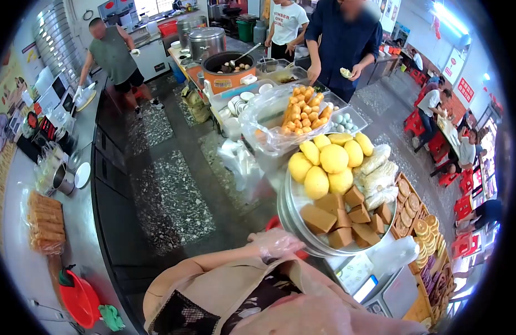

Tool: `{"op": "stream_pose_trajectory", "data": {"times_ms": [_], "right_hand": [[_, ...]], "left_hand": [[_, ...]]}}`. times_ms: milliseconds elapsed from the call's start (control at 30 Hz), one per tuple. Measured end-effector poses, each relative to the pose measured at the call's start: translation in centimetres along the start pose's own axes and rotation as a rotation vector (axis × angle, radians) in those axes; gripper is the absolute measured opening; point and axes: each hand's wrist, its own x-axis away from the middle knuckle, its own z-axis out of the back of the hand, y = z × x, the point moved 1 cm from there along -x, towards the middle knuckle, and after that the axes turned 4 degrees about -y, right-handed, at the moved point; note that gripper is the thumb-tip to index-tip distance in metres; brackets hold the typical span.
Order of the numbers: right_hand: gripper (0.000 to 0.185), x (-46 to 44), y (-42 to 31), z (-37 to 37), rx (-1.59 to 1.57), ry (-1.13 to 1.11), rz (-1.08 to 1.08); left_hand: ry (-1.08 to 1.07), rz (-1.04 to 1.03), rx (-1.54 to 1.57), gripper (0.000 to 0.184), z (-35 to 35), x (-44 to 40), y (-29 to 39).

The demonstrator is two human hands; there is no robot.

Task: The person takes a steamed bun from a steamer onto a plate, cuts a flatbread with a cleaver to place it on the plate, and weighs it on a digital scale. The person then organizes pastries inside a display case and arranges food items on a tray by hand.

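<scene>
My left hand (276, 243), in a clear plastic glove, is held in front of my body beside the rim of a round metal tray (291, 223). Its fingers reach loosely to the right, with nothing visible in them; I cannot tell whether they touch the rim. On the tray are yellow buns (334, 158), brown cake blocks (319, 219) and plastic-wrapped food (378, 177). Part of my right arm (336, 318) shows at the bottom, but my right hand is out of view.
Fried dough sticks (308, 111) in plastic stand behind the tray, near pale eggs (344, 124). Flat breads (428, 234) fill boxes at right, beside a scale (395, 290). A person (347, 44) stands across the stall, another (115, 53) at the left counter (82, 223).
</scene>
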Motion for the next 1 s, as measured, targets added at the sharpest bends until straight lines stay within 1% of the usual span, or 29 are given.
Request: {"op": "stream_pose_trajectory", "data": {"times_ms": [33,67,100,167,200,233,267,300,367,433,467,533,567,600,633,667,700,767,800,833,900,933,967,1000], "right_hand": [[0.033,-0.9,-0.8,-0.2,0.022,-0.013,0.01],[0.034,-1.6,-1.5,-0.3,0.052,-0.027,0.017],[0.034,-2.4,-2.1,-0.4,0.078,-0.042,0.025],[0.034,-3.7,-3.2,-0.7,0.123,-0.062,0.045],[0.036,-4.0,-3.4,-0.9,0.143,-0.07,0.062],[0.038,-4.3,-3.7,-1.1,0.163,-0.077,0.08],[0.042,-4.5,-3.9,-1.2,0.216,-0.093,0.125],[0.042,-4.2,-4.1,-1.1,0.212,-0.093,0.118],[0.042,-3.1,-4.1,-0.3,0.278,0.215,0.164],[0.038,-1.5,-3.5,0.6,0.276,0.323,0.119],[0.036,-0.6,-2.9,1.1,0.247,0.333,0.046],[0.033,1.4,-1.8,2.6,0.15,0.321,-0.138],[0.032,2.6,-1.5,3.4,0.08,0.316,-0.236],[0.032,3.8,-1.4,4.1,-0.012,0.351,-0.297],[0.032,5.0,-1.4,4.8,-0.108,0.397,-0.323],[0.03,6.4,-1.2,5.2,-0.22,0.478,-0.324],[0.026,8.1,-2.2,6.3,-0.202,0.588,-0.297],[0.02,10.7,-1.9,7.9,-0.161,0.725,-0.191],[0.017,11.6,-1.6,8.5,-0.063,0.848,-0.179],[0.014,12.4,-1.4,9.0,0.034,0.972,-0.169],[0.01,13.2,-0.2,9.3,0.051,1.051,-0.21],[0.009,13.0,1.6,8.6,0.132,1.048,-0.175],[0.009,13.0,3.1,7.8,0.213,1.044,-0.139],[0.008,13.0,3.2,7.5,0.222,1.016,-0.11]], "left_hand": [[-0.017,-0.031,0.025,0.032,0.7,0.3,0.4],[-0.146,-0.059,0.099,0.037,0.0,-0.5,-0.3],[-0.153,-0.063,0.101,0.037,-0.8,-0.8,-0.9],[-0.036,-0.263,0.207,0.037,-1.6,-0.7,-0.8],[-0.059,-0.21,0.34,0.04,-1.7,-0.5,-0.3],[-0.07,-0.212,0.348,0.04,-1.0,-0.3,0.5],[-0.088,-0.232,0.528,0.042,-0.3,-0.2,1.2],[-0.102,-0.251,0.708,0.043,0.0,-0.2,1.5],[-0.098,-0.224,0.763,0.04,0.2,0.2,0.8],[0.112,-0.23,0.586,0.037,1.6,1.4,-0.2],[0.217,-0.23,0.496,0.035,2.4,1.9,-0.8],[0.335,-0.288,0.606,0.034,4.5,3.5,-2.2],[0.435,-0.186,0.573,0.033,3.9,3.9,-3.6],[0.519,-0.099,0.588,0.031,4.6,4.9,-3.5],[0.606,-0.116,0.419,0.029,5.5,5.7,-3.3],[0.618,-0.018,0.364,0.029,5.2,6.6,-4.0],[0.629,0.083,0.309,0.028,4.7,7.3,-4.8],[0.639,0.138,0.252,0.027,3.5,8.2,-5.2],[0.634,0.183,0.2,0.026,3.1,8.3,-5.1],[0.64,0.189,0.195,0.026,2.6,8.0,-5.1],[0.603,0.14,-0.11,0.026,1.7,6.3,-3.7],[0.582,0.104,-0.148,0.03,1.3,5.3,-3.2],[0.581,0.109,-0.146,0.03,1.1,4.0,-2.5],[0.59,0.032,-0.17,0.034,1.1,2.5,-1.4]]}}
